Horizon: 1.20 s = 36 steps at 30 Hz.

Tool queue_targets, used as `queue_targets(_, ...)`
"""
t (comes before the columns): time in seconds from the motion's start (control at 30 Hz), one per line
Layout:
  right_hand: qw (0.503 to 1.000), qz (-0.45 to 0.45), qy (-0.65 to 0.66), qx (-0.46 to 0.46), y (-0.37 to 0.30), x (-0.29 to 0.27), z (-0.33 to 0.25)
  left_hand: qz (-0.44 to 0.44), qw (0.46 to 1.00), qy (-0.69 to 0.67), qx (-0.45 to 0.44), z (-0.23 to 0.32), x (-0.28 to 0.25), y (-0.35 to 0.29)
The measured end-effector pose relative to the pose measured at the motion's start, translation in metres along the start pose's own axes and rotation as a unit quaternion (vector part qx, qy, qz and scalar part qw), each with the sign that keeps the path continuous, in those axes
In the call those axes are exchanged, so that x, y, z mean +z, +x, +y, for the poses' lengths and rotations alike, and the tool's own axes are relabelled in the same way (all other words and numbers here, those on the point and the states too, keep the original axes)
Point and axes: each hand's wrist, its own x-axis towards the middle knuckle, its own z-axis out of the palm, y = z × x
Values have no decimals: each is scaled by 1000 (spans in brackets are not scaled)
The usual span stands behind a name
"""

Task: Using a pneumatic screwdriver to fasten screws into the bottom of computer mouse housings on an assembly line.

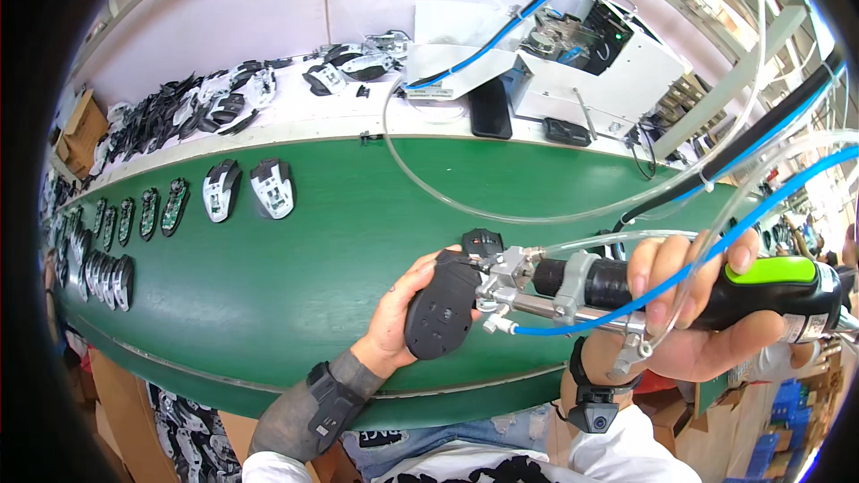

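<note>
A black computer mouse (pixel 438 313), its underside turned up, is held by its left edge in my left hand (pixel 391 326), fingers closed. My right hand (pixel 707 331) is wrapped round an electric screwdriver (pixel 769 300) with a black body and a bright green lever. The screwdriver lies nearly level, its metal head (pixel 510 273) at the upper right edge of the mouse; whether the tip touches a screw is hidden. A blue air hose (pixel 617 309) and clear tubing run along the tool. Just behind the mouse sits another black mouse part (pixel 483 241).
On the green conveyor belt (pixel 331 304), two white-and-black mouse shells (pixel 273 188) stand near a row of green circuit boards (pixel 174 206). White shells (pixel 109 279) line its left end. Behind are heaped mouse parts (pixel 170 112), a white machine (pixel 582 80) and a black phone (pixel 489 110). Thick cables (pixel 743 139) hang right.
</note>
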Motion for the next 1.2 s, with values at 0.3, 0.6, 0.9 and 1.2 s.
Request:
queue_targets(0.3, 999, 6, -35, 3, 1, 2, -18, 96, 991, 24, 89, 24, -18, 19)
queue_targets(0.6, 998, -26, 39, 29, -10, 22, 7, 47, 989, 0, 141, 31, -16, 14)
queue_targets(0.9, 998, -58, 26, 23, -11, 26, 17, 21, 987, -36, 157, 30, -9, 10)
queue_targets(1.2, 998, -56, 14, 26, -8, 23, 2, 125, 977, 24, 169, 27, -15, 16)
